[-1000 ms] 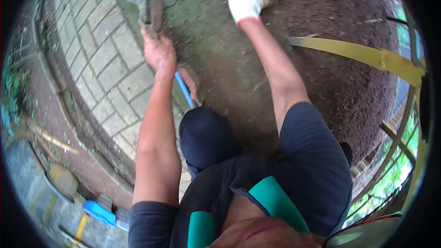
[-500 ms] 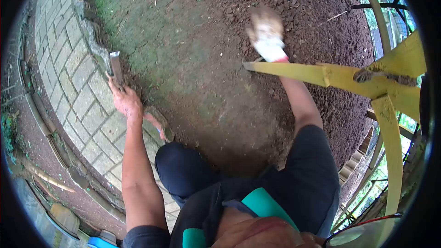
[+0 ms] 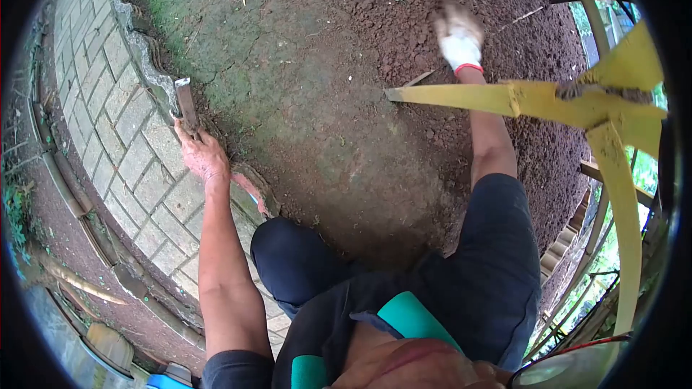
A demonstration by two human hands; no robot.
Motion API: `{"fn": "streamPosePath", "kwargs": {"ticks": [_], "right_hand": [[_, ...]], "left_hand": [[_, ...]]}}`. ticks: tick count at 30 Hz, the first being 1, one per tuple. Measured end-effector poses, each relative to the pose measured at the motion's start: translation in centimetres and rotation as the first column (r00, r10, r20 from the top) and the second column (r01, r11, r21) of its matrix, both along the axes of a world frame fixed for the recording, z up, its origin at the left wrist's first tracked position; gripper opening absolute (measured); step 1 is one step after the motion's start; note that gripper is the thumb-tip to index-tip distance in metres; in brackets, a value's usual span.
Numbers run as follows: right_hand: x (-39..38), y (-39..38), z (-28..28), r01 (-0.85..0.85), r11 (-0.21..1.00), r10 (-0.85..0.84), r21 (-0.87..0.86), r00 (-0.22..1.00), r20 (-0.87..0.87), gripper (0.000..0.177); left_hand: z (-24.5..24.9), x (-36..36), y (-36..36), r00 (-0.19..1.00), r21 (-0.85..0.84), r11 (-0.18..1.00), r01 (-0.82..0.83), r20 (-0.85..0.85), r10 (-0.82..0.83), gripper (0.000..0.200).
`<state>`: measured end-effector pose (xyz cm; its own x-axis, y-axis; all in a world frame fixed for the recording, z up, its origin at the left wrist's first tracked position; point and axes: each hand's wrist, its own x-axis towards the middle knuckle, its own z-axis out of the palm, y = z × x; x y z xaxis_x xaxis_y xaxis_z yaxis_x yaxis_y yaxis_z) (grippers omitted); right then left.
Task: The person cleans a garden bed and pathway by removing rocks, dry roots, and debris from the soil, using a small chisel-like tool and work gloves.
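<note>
- Left hand (image 3: 205, 158): bare, at the lower end of a flat, dull brown bar (image 3: 187, 104) with a bright upper end. Index finger extended alongside, other fingers partly curled; can't tell how firm the hold is.
- Bar: tilted, at the border between block paving (image 3: 130, 137) and mossy packed soil (image 3: 281, 65), just beside the wavy concrete edging (image 3: 149, 50).
- Right hand (image 3: 460, 42): white work glove, red cuff, over the loose brown soil (image 3: 533, 57). Motion blur on the fingers; can't tell opening or any hold.
- Yellow frame piece (image 3: 461, 97): crosses in front of right forearm in view.
- Reddish slab (image 3: 246, 181): near left wrist, beside the paving.
- Hands well apart.
</note>
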<state>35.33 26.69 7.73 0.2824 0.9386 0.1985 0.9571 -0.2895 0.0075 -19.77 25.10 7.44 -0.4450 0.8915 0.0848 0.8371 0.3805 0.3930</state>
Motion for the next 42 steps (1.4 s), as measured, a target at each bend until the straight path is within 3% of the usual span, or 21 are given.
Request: {"fn": "streamPosePath", "kwargs": {"ticks": [1, 3, 5, 6, 7, 8, 10, 12, 15, 17, 20, 22, 31, 36, 38, 40, 42], "right_hand": [[1.9, -2.0, -0.4, 0.266, 0.96, -0.268, -0.083, 0.963, -0.01, 0.048], [-0.2, -3.7, 1.5, 0.554, 0.824, -0.562, -0.115, 0.826, -0.047, 0.049], [-4.9, -10.3, 1.7, 0.397, 0.917, -0.399, 0.047, 0.913, 0.079, 0.047], [-5.8, -14.4, -1.8, 0.16, 0.979, -0.19, 0.124, 0.94, 0.285, 0.047], [-9.7, -17.8, -2.2, 0.106, 0.988, -0.132, 0.109, 0.954, 0.269, 0.057], [-15.6, -20.1, 0.8, 0.044, 0.991, -0.051, 0.127, 0.997, 0.054, 0.064], [-22.8, -28.2, -2.2, -0.097, 0.989, 0.089, -0.115, 0.993, -0.071, 0.072], [-27.5, -29.8, 1.8, -0.29, 0.87, 0.15, -0.399, 0.926, -0.345, 0.08], [-27.1, -30.6, -0.3, -0.33, 0.896, 0.195, -0.297, 0.894, -0.404, 0.086], [-27.0, -30.4, 0.1, -0.321, 0.883, 0.192, -0.342, 0.912, -0.362, 0.087], [-27.1, -30.2, 0.2, -0.313, 0.862, 0.172, -0.4, 0.921, -0.35, 0.087], [-27.1, -29.7, 0.5, -0.318, 0.855, 0.163, -0.41, 0.914, -0.371, 0.087], [-27.7, -29.0, 1.0, -0.325, 0.882, 0.204, -0.342, 0.916, -0.345, 0.082], [-27.8, -29.8, 1.2, -0.334, 0.898, 0.25, -0.286, 0.923, -0.292, 0.084], [-28.1, -29.6, 1.0, -0.338, 0.904, 0.262, -0.262, 0.922, -0.285, 0.086], [-28.4, -30.2, 1.4, -0.297, 0.885, 0.238, -0.357, 0.95, -0.2, 0.085], [-28.1, -30.1, 1.2, -0.302, 0.901, 0.245, -0.312, 0.947, -0.209, 0.082]], "left_hand": [[0.0, -0.1, -0.4, 1.0, 0.007, 1.0, 0.001, 0.002, -0.001, 0.059], [0.0, -0.1, -0.7, 1.0, 0.004, 1.0, -0.001, 0.022, 0.001, 0.06], [0.4, 0.0, -0.4, 0.999, 0.005, 1.0, -0.017, 0.037, 0.017, 0.061], [0.5, 0.0, -0.4, 0.999, -0.015, 1.0, -0.02, 0.042, 0.021, 0.061], [0.1, -0.2, -0.3, 0.998, -0.02, 1.0, -0.021, 0.058, 0.022, 0.062], [-0.2, 0.0, -0.4, 0.997, 0.101, 0.995, -0.021, 0.071, 0.014, 0.057], [1.3, 0.4, -0.5, 0.994, -0.037, 0.999, -0.038, 0.103, 0.041, 0.058], [1.1, 0.3, -0.6, 0.995, 0.003, 1.0, -0.012, 0.099, 0.011, 0.064], [0.2, -0.4, -0.8, 0.996, 0.045, 0.999, -0.022, 0.084, 0.018, 0.062], [1.0, 0.4, -0.8, 0.99, 0.025, 0.997, -0.074, 0.124, 0.07, 0.057], [-0.6, -0.4, -0.7, 1.0, 0.057, 0.998, 0.008, 0.011, -0.009, 0.059], [-1.1, -0.5, -0.4, 1.0, 0.07, 0.998, -0.006, 0.031, 0.004, 0.048], [0.4, -0.3, -0.7, 0.989, 0.014, 1.0, -0.011, 0.144, 0.008, 0.031], [-0.8, -0.5, -0.8, 0.998, 0.081, 0.997, 0.005, 0.057, -0.009, 0.032], [2.2, -0.6, -1.6, 0.994, -0.064, 0.998, 0.029, 0.108, -0.022, 0.025], [5.7, -1.3, -4.9, 0.995, -0.144, 0.99, 0.0, 0.097, 0.014, 0.023], [7.8, -3.8, -10.6, 0.979, -0.191, 0.975, 0.116, 0.186, -0.081, 0.022]]}}
